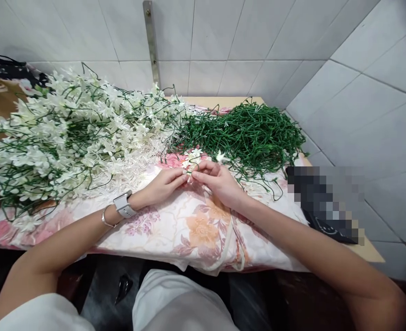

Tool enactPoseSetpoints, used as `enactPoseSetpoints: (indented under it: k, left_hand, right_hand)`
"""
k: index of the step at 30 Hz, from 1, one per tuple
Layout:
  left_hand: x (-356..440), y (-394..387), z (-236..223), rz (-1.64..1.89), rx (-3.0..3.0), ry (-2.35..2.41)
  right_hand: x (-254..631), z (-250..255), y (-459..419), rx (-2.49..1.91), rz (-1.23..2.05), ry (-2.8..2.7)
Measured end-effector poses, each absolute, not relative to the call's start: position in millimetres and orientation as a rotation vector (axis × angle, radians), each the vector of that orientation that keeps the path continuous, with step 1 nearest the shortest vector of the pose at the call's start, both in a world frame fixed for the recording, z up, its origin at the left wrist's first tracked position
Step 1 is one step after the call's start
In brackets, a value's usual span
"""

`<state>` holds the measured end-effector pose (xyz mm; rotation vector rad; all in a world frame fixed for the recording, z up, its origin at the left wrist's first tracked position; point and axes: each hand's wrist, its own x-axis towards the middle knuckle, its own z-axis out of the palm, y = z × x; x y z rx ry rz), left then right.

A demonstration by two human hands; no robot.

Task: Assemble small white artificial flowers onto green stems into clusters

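Fingertip to fingertip, my two hands meet over the middle of the flowered cloth. My left hand point(166, 184) pinches the green stem of an artificial flower with small white blossoms point(193, 158). My right hand point(216, 179) is closed at the same stem, thumb against the forefinger; a white blossom point(220, 156) shows just above its knuckles. Exactly where each fingertip grips is too small to make out. Behind the right hand lies a heap of bare green plastic stems point(251, 133). To the left spreads a big pile of white artificial flowers point(95, 124) on green stems.
A floral cloth point(154, 230) covers most of the table. White, thin-leaved plastic pieces point(137, 158) lie in front of the flower pile. A dark, partly blurred object point(323, 207) rests at the right edge. Tiled walls point(244, 37) close off the back and right.
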<state>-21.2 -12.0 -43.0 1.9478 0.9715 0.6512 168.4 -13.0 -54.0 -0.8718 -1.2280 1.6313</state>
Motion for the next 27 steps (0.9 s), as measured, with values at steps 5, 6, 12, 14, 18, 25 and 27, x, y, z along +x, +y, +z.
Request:
enactPoseSetpoints:
  k: [5,6,12,14,18,25,27]
  left_hand:
    - [-21.6,-13.1,-43.8,0.643,1.877,1.016]
    - [-21.8,-12.9,-44.0,0.631,1.867,1.009]
    - [-21.0,-11.5,-45.2,0.592,1.885,1.004]
    - [-20.7,-11.2,-45.0,0.574,1.926,1.007]
    - [-20.5,-11.0,-44.6,0.565,1.973,1.016]
    - [-20.7,-12.3,-44.5,0.553,1.946,1.017]
    - [-21.0,-12.3,-44.3,0.544,1.956,1.018]
  right_hand:
    - [169.6,-48.7,-14.6,-0.939,1.486,-1.294]
    - [170.3,-47.9,-14.0,-0.948,1.47,-1.33]
    - [172.6,-48.8,-10.1,-1.035,1.435,-1.37]
    - [172.8,-48.7,-10.4,-1.043,1.442,-1.376]
    - [172.8,-47.7,-10.7,-0.995,1.457,-1.407]
    - [175.0,-48.6,-7.2,-0.994,1.466,-1.523]
    - [175.8,-49.3,-6.7,-1.006,1.471,-1.55]
